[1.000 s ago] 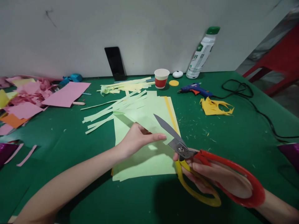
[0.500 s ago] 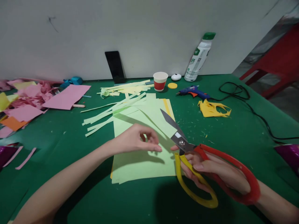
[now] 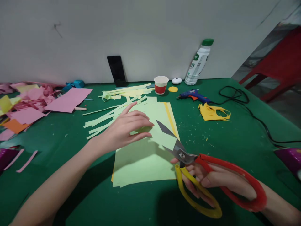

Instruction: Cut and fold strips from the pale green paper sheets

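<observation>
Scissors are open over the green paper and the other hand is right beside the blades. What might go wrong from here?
1. The left hand lies flat on the green sheets, fingertips close to the open blades of the scissors in the right hand: a nick is possible.
2. The sheets are stacked loosely, so they may slip and the cut may wander.
3. The loose strips beside the left hand could be swept away.

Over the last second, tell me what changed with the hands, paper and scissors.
The left hand let go of the green sheet it had pinched and moved up and away, now open over the green paper. The scissors drew back and their blades opened slightly. The right hand kept its grip on the handles; the strips, cup and glue gun stayed put.
</observation>
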Available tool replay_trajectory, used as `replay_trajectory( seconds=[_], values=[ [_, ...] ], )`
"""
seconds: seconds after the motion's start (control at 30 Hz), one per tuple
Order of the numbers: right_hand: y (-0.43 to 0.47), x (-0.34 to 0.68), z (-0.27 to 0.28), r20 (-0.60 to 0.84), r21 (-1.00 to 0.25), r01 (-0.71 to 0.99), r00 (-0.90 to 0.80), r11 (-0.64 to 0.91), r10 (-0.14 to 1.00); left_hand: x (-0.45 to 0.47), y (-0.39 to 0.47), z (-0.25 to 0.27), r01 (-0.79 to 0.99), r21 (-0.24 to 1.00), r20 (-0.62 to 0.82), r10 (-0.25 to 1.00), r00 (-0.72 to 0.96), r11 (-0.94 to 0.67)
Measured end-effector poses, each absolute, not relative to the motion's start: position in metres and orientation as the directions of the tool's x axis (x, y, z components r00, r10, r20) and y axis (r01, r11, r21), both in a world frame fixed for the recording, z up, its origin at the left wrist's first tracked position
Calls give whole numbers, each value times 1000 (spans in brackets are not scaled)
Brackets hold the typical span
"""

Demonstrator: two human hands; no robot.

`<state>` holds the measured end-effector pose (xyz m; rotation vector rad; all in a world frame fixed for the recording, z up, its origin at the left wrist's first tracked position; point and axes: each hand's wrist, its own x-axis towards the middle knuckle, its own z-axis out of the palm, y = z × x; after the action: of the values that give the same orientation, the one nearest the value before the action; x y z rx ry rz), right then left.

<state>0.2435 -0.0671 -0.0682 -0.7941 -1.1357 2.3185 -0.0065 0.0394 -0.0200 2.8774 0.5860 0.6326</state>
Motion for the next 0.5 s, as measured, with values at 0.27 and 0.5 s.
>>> replay_trajectory(
  seconds=[0.27,0.5],
  values=[
    [-59,256,-60,-229,-823,-129,-816,-554,531,-11,41,-18,333,220,421,397,815,-917],
    [-53,284,-37,-355,-924,106,-593,-367,722,-16,38,-8,424,316,597,525,606,-849]
  ],
)
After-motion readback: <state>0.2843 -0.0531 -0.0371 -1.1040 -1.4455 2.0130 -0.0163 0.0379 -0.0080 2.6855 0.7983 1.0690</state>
